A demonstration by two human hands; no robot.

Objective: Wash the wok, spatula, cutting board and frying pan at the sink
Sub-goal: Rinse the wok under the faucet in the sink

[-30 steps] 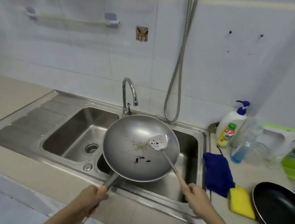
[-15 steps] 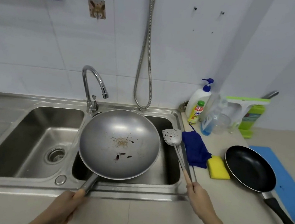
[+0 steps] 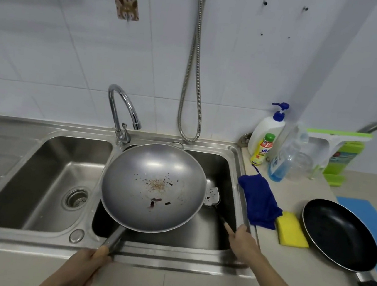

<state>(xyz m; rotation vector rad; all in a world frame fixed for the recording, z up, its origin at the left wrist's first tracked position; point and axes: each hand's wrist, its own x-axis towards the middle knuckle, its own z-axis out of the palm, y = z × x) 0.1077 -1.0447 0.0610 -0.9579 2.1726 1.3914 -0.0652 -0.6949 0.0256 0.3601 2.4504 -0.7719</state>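
**A:** Over the right basin of the sink [image 3: 237,153], what is the current state?

**B:** The left hand [image 3: 83,270] grips the handle of the wok [image 3: 153,187] and holds it above the basin, food residue in its bowl. The right hand [image 3: 240,240] is closed on the handle end of the spatula [image 3: 213,197], whose blade lies down in the basin, partly under the wok rim. The frying pan [image 3: 340,235] rests on the tabletop near its right edge, on the cutting board [image 3: 360,206] (blue, mostly covered).

**A:** Failure modes?

**B:** Three, as a judgement. The wok is carried by one hand at the handle end, so a wet grip may let it tip. Lowered carelessly, it may pin the spatula blade. The faucet [image 3: 125,109] stands just beside the wok rim and may be struck.
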